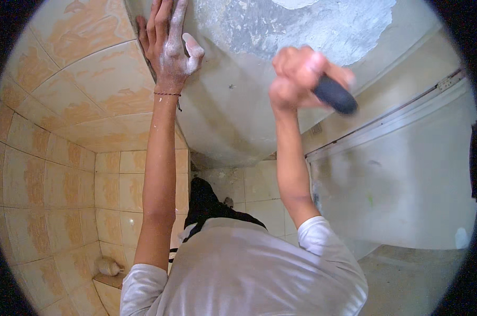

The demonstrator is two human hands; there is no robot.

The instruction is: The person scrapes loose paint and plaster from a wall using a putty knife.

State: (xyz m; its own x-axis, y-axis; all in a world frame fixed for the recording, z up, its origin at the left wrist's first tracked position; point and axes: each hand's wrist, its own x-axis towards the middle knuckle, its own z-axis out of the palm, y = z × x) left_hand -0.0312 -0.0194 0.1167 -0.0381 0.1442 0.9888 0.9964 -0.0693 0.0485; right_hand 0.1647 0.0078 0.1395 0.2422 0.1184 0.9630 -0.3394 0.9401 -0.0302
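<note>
My left hand (171, 55) is stretched out flat against the wall beside the edge of the tiling, its fingers and thumb coated in white powder. It holds nothing. My right hand (296, 76) is closed around a tool with a thick dark handle (335, 95), whose rounded end sticks out toward the lower right. Motion smears this hand, and the tool's working end is hidden behind it. Above the right hand lies a rough grey and whitish patch (349, 31) on the painted wall (230, 105).
Cream and orange wall tiles (93, 87) cover the left side. A pale door (391, 174) with a hinge (449, 81) stands at the right. A roundish beige object (109, 266) sits on a small ledge at lower left. Light floor tiles (260, 184) show below.
</note>
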